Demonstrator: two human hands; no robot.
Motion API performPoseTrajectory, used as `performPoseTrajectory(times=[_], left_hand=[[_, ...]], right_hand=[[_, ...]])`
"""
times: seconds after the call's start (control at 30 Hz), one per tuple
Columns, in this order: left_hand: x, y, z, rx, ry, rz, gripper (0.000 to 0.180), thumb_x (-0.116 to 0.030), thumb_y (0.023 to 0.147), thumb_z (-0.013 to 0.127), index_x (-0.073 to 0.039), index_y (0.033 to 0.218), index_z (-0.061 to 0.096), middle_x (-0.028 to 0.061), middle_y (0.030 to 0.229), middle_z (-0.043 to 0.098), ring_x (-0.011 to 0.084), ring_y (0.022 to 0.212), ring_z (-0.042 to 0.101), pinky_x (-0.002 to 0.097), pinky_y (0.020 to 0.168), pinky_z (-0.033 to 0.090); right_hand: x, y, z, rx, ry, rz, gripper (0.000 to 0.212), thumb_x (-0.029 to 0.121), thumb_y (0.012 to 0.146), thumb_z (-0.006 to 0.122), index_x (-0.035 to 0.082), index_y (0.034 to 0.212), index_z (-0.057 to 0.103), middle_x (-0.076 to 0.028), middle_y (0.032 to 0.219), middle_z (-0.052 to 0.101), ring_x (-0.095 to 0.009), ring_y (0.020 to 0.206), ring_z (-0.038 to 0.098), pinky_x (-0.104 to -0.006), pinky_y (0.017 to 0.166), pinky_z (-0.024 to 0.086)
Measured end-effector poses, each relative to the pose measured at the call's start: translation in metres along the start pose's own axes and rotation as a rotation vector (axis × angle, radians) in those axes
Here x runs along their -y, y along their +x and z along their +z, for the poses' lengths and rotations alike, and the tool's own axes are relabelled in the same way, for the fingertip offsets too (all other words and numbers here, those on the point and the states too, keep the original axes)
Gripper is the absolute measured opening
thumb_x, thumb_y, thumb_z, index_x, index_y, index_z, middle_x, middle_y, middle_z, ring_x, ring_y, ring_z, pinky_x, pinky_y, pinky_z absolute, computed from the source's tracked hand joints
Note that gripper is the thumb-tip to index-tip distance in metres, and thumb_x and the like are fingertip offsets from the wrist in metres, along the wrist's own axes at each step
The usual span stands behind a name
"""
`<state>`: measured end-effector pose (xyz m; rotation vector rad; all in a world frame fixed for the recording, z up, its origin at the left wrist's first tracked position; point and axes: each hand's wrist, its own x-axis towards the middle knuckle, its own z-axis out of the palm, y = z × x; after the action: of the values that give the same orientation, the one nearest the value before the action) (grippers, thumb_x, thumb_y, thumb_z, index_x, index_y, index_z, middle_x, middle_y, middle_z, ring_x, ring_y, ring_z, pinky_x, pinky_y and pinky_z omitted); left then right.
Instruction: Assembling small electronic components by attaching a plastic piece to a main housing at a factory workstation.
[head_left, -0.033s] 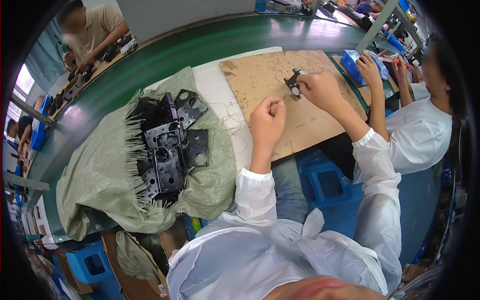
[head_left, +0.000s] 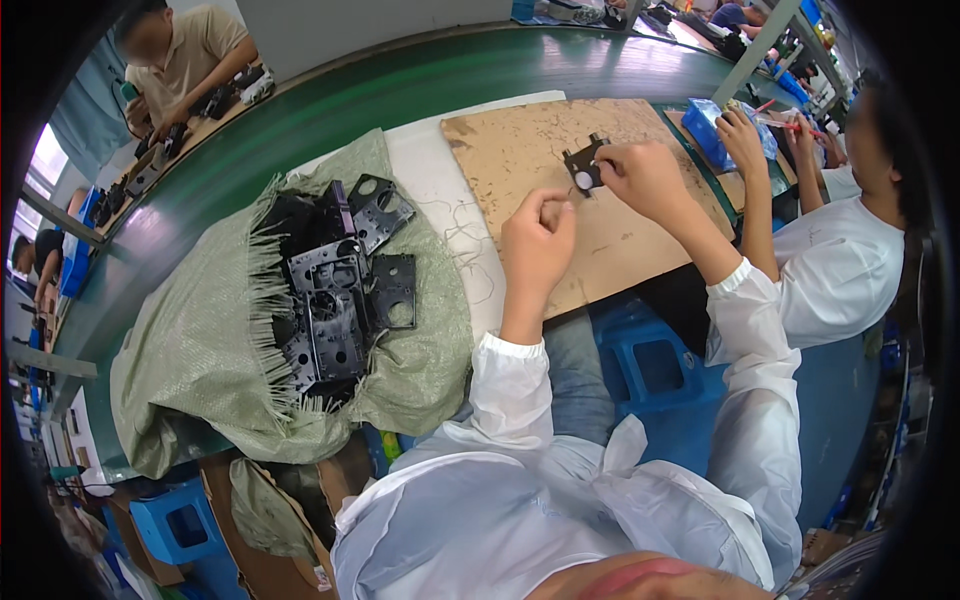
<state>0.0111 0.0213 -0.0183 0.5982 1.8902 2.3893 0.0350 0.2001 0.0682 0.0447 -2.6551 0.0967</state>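
Note:
A small black plastic part (head_left: 578, 160) with a round light-coloured spot sits over the brown board (head_left: 620, 240). My right hand (head_left: 645, 180) pinches its right side between thumb and curled fingers. Left of it and nearer to me, my left hand (head_left: 537, 240) is closed, thumb against the curled fingers, above the board's left edge; whatever it may hold is hidden. To the left, several black moulded plates (head_left: 335, 300) with round holes lie piled in the mouth of a green woven sack (head_left: 200, 350).
A green conveyor belt (head_left: 430, 65) curves behind the board. At right a co-worker in a white top (head_left: 845, 260) works by a blue bin (head_left: 706, 130). Another person (head_left: 200, 60) works across the belt. A blue stool (head_left: 650, 365) and an open cardboard box (head_left: 235, 520) stand below.
The black part has turned and shifted slightly left, showing more of its flat face. My right hand moved slightly with it; my left fingers have loosened a little.

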Motion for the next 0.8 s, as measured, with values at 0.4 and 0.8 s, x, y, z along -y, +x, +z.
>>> performPoseTrajectory(times=[0.4,0.8], left_hand=[[-0.006,-0.001,0.000,0.066,0.421,0.373,0.068,-0.010,0.071,0.078,-0.005,0.133,0.050,0.0133,0.106,0.056,0.0294,0.093,0.061,0.0384,0.077,0.051],[-0.001,-0.007,0.007,0.007,0.216,0.501,0.055,-0.019,0.074,0.076,-0.001,0.121,0.052,0.0155,0.107,0.057,0.0334,0.102,0.060,0.0429,0.085,0.049]], right_hand=[[0.071,-0.011,-0.046,0.004,0.135,-0.097,0.014,0.011,0.074,0.068,0.007,0.086,0.073,-0.012,0.064,0.064,-0.028,0.055,0.063,-0.0372,0.055,0.049],[0.181,-0.011,-0.047,0.004,0.159,-0.359,0.041,0.003,0.074,0.066,0.012,0.113,0.067,-0.009,0.080,0.063,-0.027,0.069,0.064,-0.0371,0.059,0.050]])
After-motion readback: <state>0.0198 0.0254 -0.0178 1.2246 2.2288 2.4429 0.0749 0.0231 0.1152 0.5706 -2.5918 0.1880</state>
